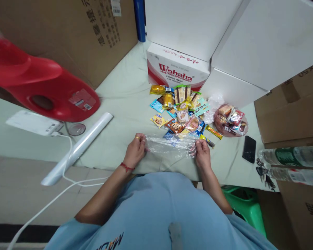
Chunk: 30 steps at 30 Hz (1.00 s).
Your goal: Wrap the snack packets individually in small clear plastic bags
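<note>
A clear plastic bag (169, 147) is stretched sideways between my two hands, just above the table's front part. My left hand (136, 149) pinches its left end; a ring and a red wrist string show on that side. At the other end, my right hand (202, 152) has closed fingers on the bag. Right behind the bag lies a heap of wrapped snacks (182, 115) in yellow, blue, brown and green packets. Beside the heap, a reddish clear bag (231, 119) holds more snacks, and a crumpled clear bag (214, 102) touches it.
At the back stands a Wahaha carton (176, 67) before white boxes (193, 24). A red jug (49, 83), white power bank (33, 122) with cable and white tube (78, 147) occupy the left. A phone (249, 149), keys (265, 177) and lying bottles (299, 156) are right.
</note>
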Tool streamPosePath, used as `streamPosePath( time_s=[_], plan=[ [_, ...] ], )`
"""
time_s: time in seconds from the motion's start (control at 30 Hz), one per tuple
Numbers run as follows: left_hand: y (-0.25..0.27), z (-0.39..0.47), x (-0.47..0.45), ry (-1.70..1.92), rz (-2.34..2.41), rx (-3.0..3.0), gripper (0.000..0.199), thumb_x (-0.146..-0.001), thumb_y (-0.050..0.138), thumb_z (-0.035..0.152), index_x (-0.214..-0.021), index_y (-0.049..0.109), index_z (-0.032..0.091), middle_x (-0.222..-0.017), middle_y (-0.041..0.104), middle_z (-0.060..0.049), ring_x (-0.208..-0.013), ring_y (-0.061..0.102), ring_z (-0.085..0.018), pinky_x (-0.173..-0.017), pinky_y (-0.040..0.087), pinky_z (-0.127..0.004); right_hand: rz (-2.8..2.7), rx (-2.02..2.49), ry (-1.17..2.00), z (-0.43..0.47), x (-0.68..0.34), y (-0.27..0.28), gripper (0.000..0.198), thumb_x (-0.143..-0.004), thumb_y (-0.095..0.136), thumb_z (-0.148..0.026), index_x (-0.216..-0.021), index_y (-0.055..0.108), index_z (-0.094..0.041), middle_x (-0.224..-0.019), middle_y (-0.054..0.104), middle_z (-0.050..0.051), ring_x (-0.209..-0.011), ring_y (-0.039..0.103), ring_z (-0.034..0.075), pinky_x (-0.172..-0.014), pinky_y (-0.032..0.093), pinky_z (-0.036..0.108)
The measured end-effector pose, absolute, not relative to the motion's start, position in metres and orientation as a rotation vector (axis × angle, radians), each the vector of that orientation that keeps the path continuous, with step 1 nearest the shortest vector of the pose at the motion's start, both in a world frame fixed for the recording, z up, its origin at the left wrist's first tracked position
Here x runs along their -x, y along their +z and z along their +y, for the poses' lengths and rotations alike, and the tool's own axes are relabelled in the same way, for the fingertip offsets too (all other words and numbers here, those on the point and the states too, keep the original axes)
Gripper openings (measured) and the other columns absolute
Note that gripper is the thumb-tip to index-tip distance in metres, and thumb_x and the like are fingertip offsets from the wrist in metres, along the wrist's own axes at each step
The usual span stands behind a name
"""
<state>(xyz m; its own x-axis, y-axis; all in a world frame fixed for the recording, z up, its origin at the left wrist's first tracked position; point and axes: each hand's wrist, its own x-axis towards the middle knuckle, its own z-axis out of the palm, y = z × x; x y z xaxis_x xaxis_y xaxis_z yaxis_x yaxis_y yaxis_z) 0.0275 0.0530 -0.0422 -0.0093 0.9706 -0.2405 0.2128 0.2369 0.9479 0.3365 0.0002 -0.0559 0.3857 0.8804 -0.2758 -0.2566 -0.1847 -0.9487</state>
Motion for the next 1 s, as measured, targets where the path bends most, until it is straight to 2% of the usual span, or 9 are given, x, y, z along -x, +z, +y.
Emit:
streamPosePath(
  time_s=[0.1, 0.3, 0.4, 0.53, 0.6, 0.7, 0.8, 0.9, 1.0],
  plan=[
    [-0.045, 0.051, -0.027, 0.885, 1.502, -1.167, 0.017, -0.086, 0.067, 0.033, -0.092, 0.053, 0.026, -0.073, 0.059, 0.006, -0.053, 0.064, -0.016, -0.058, 0.046, -0.027, -0.62, 1.461, 1.054, -0.001, -0.333, -0.058, 0.036, -0.083, 0.079, -0.054, -0.091, 0.059, -0.025, -0.062, 0.058, -0.009, -0.046, 0.047, 0.011, -0.041, 0.036, 0.024],
    [-0.046, 0.051, -0.023, 0.859, 1.34, -0.792, 0.038, -0.074, 0.076, 0.042, -0.094, 0.05, 0.023, -0.081, 0.063, 0.006, -0.05, 0.057, -0.009, -0.055, 0.056, -0.028, -0.494, 1.375, 1.247, 0.0, -0.338, -0.054, 0.044, -0.071, 0.089, -0.052, -0.084, 0.06, -0.021, -0.06, 0.055, -0.009, -0.04, 0.036, 0.005, -0.034, 0.023, 0.019],
    [-0.041, 0.052, -0.015, 0.819, 1.314, -0.718, 0.044, -0.067, 0.083, 0.04, -0.091, 0.051, 0.022, -0.08, 0.063, 0.006, -0.051, 0.055, -0.006, -0.056, 0.058, -0.027, -0.444, 1.312, 1.338, -0.001, -0.34, -0.053, 0.044, -0.068, 0.093, -0.048, -0.083, 0.061, -0.02, -0.06, 0.055, -0.009, -0.04, 0.034, 0.004, -0.035, 0.023, 0.018],
    [-0.036, 0.05, -0.008, 0.8, 1.305, -0.695, 0.049, -0.068, 0.084, 0.042, -0.096, 0.048, 0.024, -0.083, 0.061, 0.007, -0.062, 0.066, -0.01, -0.056, 0.058, -0.024, -0.412, 1.291, 1.373, -0.003, -0.34, -0.055, 0.043, -0.068, 0.094, -0.041, -0.093, 0.066, -0.02, -0.07, 0.066, -0.006, -0.046, 0.044, 0.005, -0.038, 0.032, 0.017],
    [-0.034, 0.049, -0.008, 0.81, 1.32, -0.71, 0.05, -0.07, 0.081, 0.045, -0.099, 0.047, 0.025, -0.084, 0.059, 0.007, -0.063, 0.069, -0.012, -0.047, 0.051, -0.018, -0.399, 1.28, 1.37, -0.003, -0.341, -0.058, 0.046, -0.066, 0.095, -0.036, -0.1, 0.068, -0.021, -0.079, 0.071, -0.004, -0.053, 0.052, 0.007, -0.044, 0.041, 0.018],
    [-0.032, 0.047, -0.011, 0.855, 1.341, -0.731, 0.049, -0.072, 0.078, 0.047, -0.1, 0.044, 0.026, -0.085, 0.059, 0.008, -0.054, 0.064, -0.009, -0.037, 0.036, -0.013, -0.458, 1.348, 1.289, -0.005, -0.343, -0.059, 0.043, -0.067, 0.092, -0.036, -0.101, 0.069, -0.022, -0.084, 0.072, -0.001, -0.064, 0.059, 0.012, -0.056, 0.05, 0.023],
    [-0.031, 0.045, -0.017, 0.871, 1.341, -0.673, 0.05, -0.072, 0.077, 0.048, -0.1, 0.042, 0.026, -0.085, 0.06, 0.007, -0.056, 0.068, -0.011, -0.036, 0.034, -0.013, -0.739, 1.55, 0.91, -0.012, -0.343, -0.051, 0.031, -0.075, 0.087, -0.036, -0.1, 0.072, -0.023, -0.096, 0.07, 0.003, -0.088, 0.063, 0.019, -0.074, 0.056, 0.031],
    [-0.029, 0.045, -0.024, 0.866, 1.331, -0.574, 0.05, -0.071, 0.078, 0.045, -0.1, 0.041, 0.027, -0.085, 0.062, 0.007, -0.058, 0.07, -0.013, -0.038, 0.037, -0.014, -1.099, 1.545, 0.546, -0.02, -0.332, -0.036, 0.024, -0.083, 0.082, -0.032, -0.105, 0.075, -0.028, -0.114, 0.067, 0.007, -0.115, 0.058, 0.027, -0.104, 0.051, 0.044],
    [-0.027, 0.044, -0.03, 0.873, 1.301, -0.522, 0.05, -0.071, 0.079, 0.043, -0.1, 0.041, 0.027, -0.086, 0.064, 0.007, -0.057, 0.07, -0.012, -0.04, 0.039, -0.014, -1.49, 1.414, 0.603, -0.023, -0.306, -0.029, 0.03, -0.083, 0.084, -0.032, -0.113, 0.075, -0.033, -0.123, 0.068, 0.008, -0.124, 0.055, 0.032, -0.12, 0.036, 0.056]
  ],
)
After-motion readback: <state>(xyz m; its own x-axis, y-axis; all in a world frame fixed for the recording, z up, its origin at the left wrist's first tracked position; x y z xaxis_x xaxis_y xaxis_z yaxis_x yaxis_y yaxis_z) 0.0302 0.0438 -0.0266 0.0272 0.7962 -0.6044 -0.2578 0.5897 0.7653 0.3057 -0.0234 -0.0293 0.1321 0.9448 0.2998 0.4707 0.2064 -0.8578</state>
